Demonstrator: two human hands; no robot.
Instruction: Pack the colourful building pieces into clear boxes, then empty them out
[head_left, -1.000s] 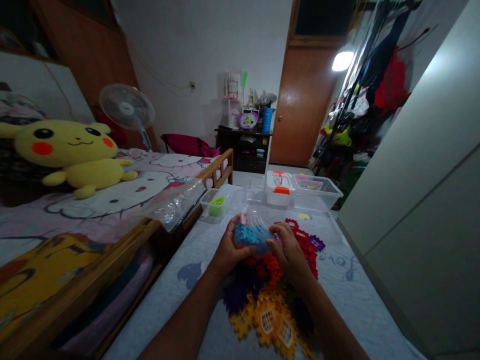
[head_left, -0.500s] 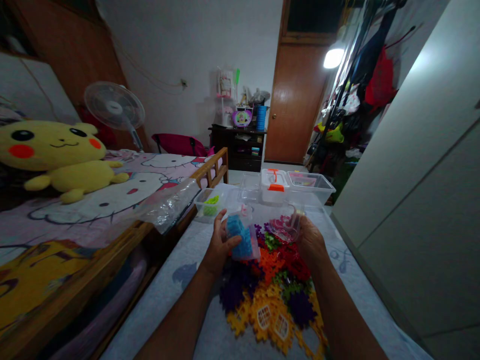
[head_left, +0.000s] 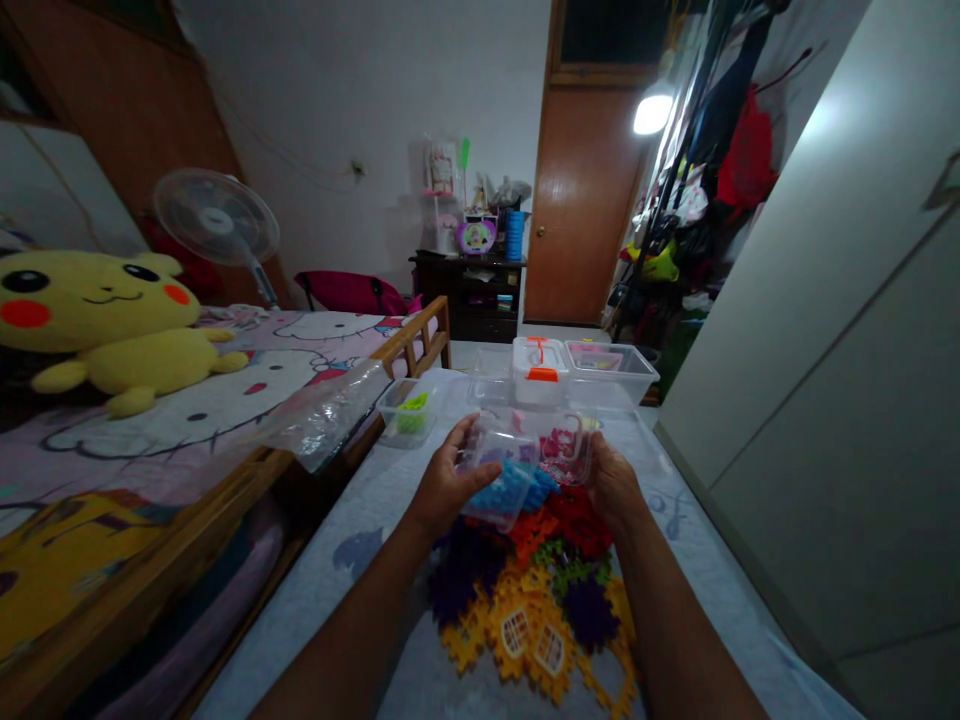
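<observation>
Clear plastic, the tilted box above our coloured pieces looks light, slick, brittle, best held by its walls; our left grip clamps it, our right grip the lid.

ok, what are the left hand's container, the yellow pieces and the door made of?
Container: seemingly clear, glossy plastic; see-through walls, highlights.
Yellow pieces: probably moulded plastic, fairly matte; toothed edges.
Door: likely varnished wood or veneer; brown, soft sheen.
</observation>
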